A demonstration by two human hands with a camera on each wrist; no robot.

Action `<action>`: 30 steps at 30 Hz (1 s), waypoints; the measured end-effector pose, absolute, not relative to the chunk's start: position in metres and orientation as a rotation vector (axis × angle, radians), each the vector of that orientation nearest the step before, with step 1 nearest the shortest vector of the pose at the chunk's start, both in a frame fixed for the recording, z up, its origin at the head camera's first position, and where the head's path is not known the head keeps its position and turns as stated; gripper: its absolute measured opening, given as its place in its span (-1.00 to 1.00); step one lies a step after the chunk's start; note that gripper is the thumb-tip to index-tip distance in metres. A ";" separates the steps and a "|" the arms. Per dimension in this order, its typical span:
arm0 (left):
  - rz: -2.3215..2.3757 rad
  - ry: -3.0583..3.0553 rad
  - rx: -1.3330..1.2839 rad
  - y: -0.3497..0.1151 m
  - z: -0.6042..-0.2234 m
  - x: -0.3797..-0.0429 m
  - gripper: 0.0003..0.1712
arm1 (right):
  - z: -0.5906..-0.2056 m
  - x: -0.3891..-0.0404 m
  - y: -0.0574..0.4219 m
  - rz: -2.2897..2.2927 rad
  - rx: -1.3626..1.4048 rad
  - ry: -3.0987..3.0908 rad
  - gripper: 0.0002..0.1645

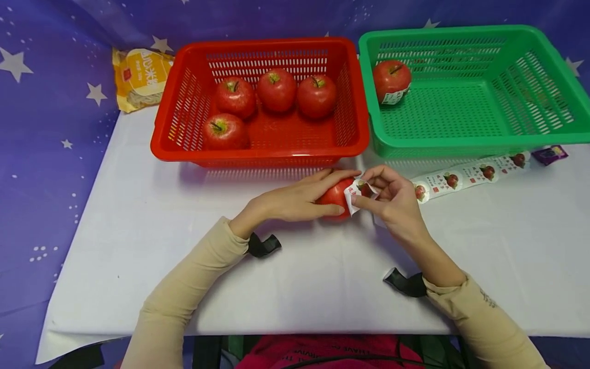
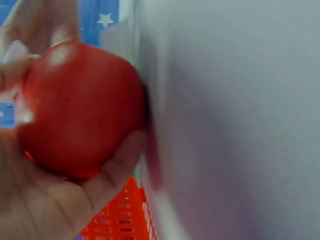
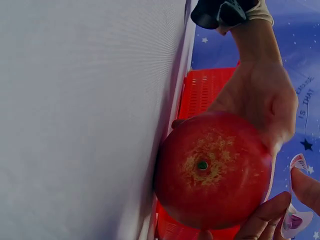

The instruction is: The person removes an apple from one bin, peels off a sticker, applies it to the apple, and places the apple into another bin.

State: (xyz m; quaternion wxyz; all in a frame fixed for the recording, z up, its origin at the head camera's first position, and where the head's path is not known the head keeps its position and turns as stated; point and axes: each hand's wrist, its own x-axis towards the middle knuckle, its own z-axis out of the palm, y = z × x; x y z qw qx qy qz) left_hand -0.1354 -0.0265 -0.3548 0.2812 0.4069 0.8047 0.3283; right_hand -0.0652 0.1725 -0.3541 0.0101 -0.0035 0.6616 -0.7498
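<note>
A red apple [image 1: 333, 199] rests on the white table in front of the baskets. My left hand [image 1: 301, 197] grips it from the left, fingers over its far side and thumb along the near side. In the left wrist view the apple [image 2: 82, 112] lies against that palm. Between thumb and fingertips, my right hand [image 1: 400, 207] pinches a white sticker [image 1: 351, 197] with an apple picture at the apple's right side. The sticker [image 3: 294, 224] looks bent in the right wrist view, where the apple's blotchy end faces the camera. How much of it touches the skin is hidden.
A red basket [image 1: 262, 155] with several apples stands behind my left hand. To its right, a green basket [image 1: 479, 141] holds one labelled apple [image 1: 392, 82]. A strip of stickers [image 1: 461, 179] lies before it, near a small purple packet [image 1: 550, 154]. A yellow bag [image 1: 144, 77] sits back left.
</note>
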 end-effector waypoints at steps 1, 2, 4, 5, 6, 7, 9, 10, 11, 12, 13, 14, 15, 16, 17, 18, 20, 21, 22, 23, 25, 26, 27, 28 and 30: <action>0.887 2.162 1.097 -0.026 -0.356 -0.135 -0.13 | -0.354 -0.065 0.171 -2.316 -0.007 2.112 -0.55; 0.891 2.173 1.107 -0.025 -0.357 -0.135 -0.09 | -0.354 -0.065 0.171 -2.300 -0.007 2.149 -0.56; 0.894 2.188 1.116 -0.023 -0.357 -0.135 -0.03 | -0.353 -0.064 0.169 -2.278 -0.003 2.213 -0.56; 0.895 2.192 1.118 -0.022 -0.357 -0.135 0.00 | -0.353 -0.064 0.168 -2.269 -0.002 2.244 -0.56; 0.896 2.196 1.114 -0.021 -0.357 -0.135 0.01 | -0.353 -0.064 0.167 -2.270 -0.005 2.270 -0.56; 0.894 2.203 1.109 -0.020 -0.357 -0.134 0.01 | -0.353 -0.065 0.166 -2.275 -0.009 2.292 -0.55; 0.891 2.213 1.096 -0.019 -0.357 -0.134 0.04 | -0.354 -0.065 0.164 -2.291 -0.021 2.336 -0.54; 0.881 2.225 1.090 -0.018 -0.356 -0.133 0.07 | -0.354 -0.065 0.164 -2.296 -0.033 2.361 -0.52; 0.869 2.241 1.083 -0.017 -0.357 -0.133 0.10 | -0.355 -0.066 0.163 -2.301 -0.041 2.383 -0.52; 0.860 2.255 1.073 -0.017 -0.356 -0.132 0.12 | -0.355 -0.066 0.162 -2.301 -0.050 2.409 -0.52; 0.853 2.269 1.065 -0.016 -0.356 -0.131 0.15 | -0.355 -0.066 0.161 -2.292 -0.053 2.440 -0.53; 0.844 2.280 1.049 -0.015 -0.356 -0.130 0.18 | -0.356 -0.066 0.160 -2.276 -0.053 2.477 -0.53; 0.834 2.293 1.035 -0.014 -0.356 -0.129 0.20 | -0.356 -0.066 0.160 -2.262 -0.052 2.505 -0.54; 0.823 2.303 1.018 -0.013 -0.356 -0.128 0.21 | -0.356 -0.066 0.160 -2.246 -0.048 2.533 -0.55; 0.820 2.309 1.001 -0.013 -0.355 -0.127 0.20 | -0.356 -0.066 0.160 -2.228 -0.046 2.559 -0.56; 0.822 2.311 0.990 -0.012 -0.355 -0.126 0.19 | -0.356 -0.066 0.159 -2.211 -0.045 2.581 -0.57; 0.816 2.313 0.972 -0.012 -0.355 -0.125 0.15 | -0.357 -0.066 0.159 -2.167 -0.048 2.632 -0.58; 0.819 2.311 0.971 -0.013 -0.355 -0.125 0.13 | -0.357 -0.065 0.159 -2.142 -0.056 2.660 -0.58; 0.821 2.307 0.974 -0.013 -0.355 -0.125 0.11 | -0.357 -0.065 0.159 -2.116 -0.066 2.691 -0.58; 0.821 2.303 0.981 -0.014 -0.356 -0.126 0.09 | -0.357 -0.065 0.159 -2.085 -0.076 2.725 -0.58; 0.821 2.294 1.007 -0.015 -0.355 -0.127 0.04 | -0.357 -0.064 0.158 -2.016 -0.099 2.804 -0.57; 0.819 2.290 1.018 -0.016 -0.355 -0.127 0.02 | -0.357 -0.064 0.158 -1.981 -0.104 2.843 -0.57; 0.816 2.286 1.028 -0.016 -0.355 -0.128 -0.01 | -0.356 -0.063 0.158 -1.949 -0.110 2.878 -0.57; 0.813 2.280 1.039 -0.017 -0.355 -0.129 -0.04 | -0.356 -0.063 0.158 -1.926 -0.114 2.904 -0.57; 0.813 2.264 1.054 -0.018 -0.355 -0.130 -0.10 | -0.356 -0.063 0.158 -1.881 -0.132 2.953 -0.56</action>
